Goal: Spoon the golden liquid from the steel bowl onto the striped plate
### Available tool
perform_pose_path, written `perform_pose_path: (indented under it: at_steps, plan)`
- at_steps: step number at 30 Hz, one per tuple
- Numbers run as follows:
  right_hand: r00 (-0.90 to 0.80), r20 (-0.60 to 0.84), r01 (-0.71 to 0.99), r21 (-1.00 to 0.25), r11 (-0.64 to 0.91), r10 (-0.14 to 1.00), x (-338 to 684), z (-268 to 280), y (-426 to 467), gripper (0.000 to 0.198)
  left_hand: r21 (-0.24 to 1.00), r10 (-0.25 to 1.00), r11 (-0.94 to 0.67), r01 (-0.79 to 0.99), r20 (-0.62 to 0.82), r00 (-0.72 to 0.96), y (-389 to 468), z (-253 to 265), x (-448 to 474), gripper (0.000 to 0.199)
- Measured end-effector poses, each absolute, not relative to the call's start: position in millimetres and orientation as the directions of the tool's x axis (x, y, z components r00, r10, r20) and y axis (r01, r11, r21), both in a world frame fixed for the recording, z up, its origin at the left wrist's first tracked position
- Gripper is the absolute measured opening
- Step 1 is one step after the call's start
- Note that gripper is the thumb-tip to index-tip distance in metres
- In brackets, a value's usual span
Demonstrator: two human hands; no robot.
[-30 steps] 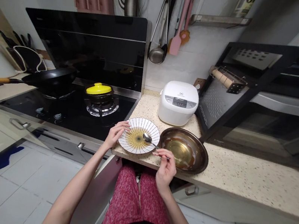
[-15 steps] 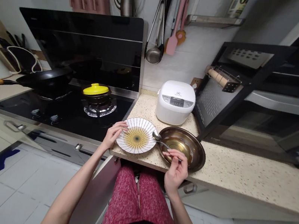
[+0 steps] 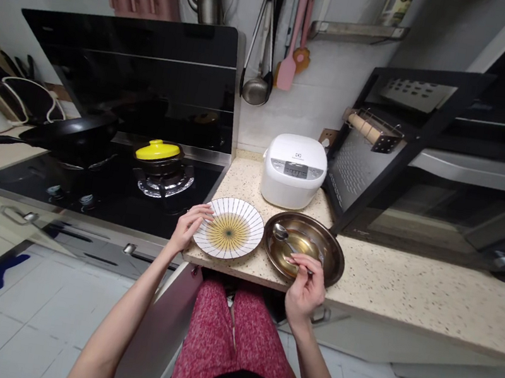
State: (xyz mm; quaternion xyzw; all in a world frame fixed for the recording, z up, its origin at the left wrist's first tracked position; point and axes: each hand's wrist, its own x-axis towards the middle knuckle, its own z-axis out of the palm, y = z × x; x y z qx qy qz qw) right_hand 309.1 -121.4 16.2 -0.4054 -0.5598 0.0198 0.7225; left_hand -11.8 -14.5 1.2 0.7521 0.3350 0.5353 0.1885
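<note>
A spoon [image 3: 281,232] is pinched by its handle in my right hand [image 3: 306,290], its bowl over the inside of the metal basin [image 3: 339,268]. The basin holds a shallow yellowish liquid; whether the spoon touches it I cannot tell. Left of the basin lies a white plate [image 3: 254,220] with dark radiating lines and a yellowish middle. My left hand [image 3: 190,225] grips the plate's left rim, fingers over the edge; the thumb is mostly hidden.
Behind the basin stands a white rice cooker [image 3: 294,171]. On the hob [image 3: 117,193], left, are a yellow-lidded pot [image 3: 158,152] and a black wok [image 3: 69,134]. A dark rack [image 3: 359,148] and an oven [image 3: 460,209] stand right. A cabinet door [image 3: 161,328] hangs open beside my legs.
My right hand has carried the spoon rightward, from the gap between plate and basin to over the basin. The left hand stays on the plate; the view has shifted slightly.
</note>
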Motion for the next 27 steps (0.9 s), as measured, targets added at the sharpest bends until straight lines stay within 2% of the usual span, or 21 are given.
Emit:
perform_pose_path:
  at_steps: [9, 17, 27]
  plan:
    - [0.153, 0.896, 0.557, -0.427, 0.713, 0.416, 312, 17, -122, 0.021, 0.643, 0.707, -0.704, 0.3, 0.676, 0.209, -14, 0, -13, 0.039]
    - [-0.092, 0.93, 0.619, -0.226, 0.752, 0.356, 319, 11, -120, 0.039, 0.646, 0.709, -0.703, 0.297, 0.674, 0.209, -13, -1, -13, 0.039]
    - [-0.102, 0.932, 0.617, -0.215, 0.757, 0.347, 322, 5, -115, 0.043, 0.633, 0.694, -0.717, 0.291, 0.689, 0.209, -14, 0, -13, 0.039]
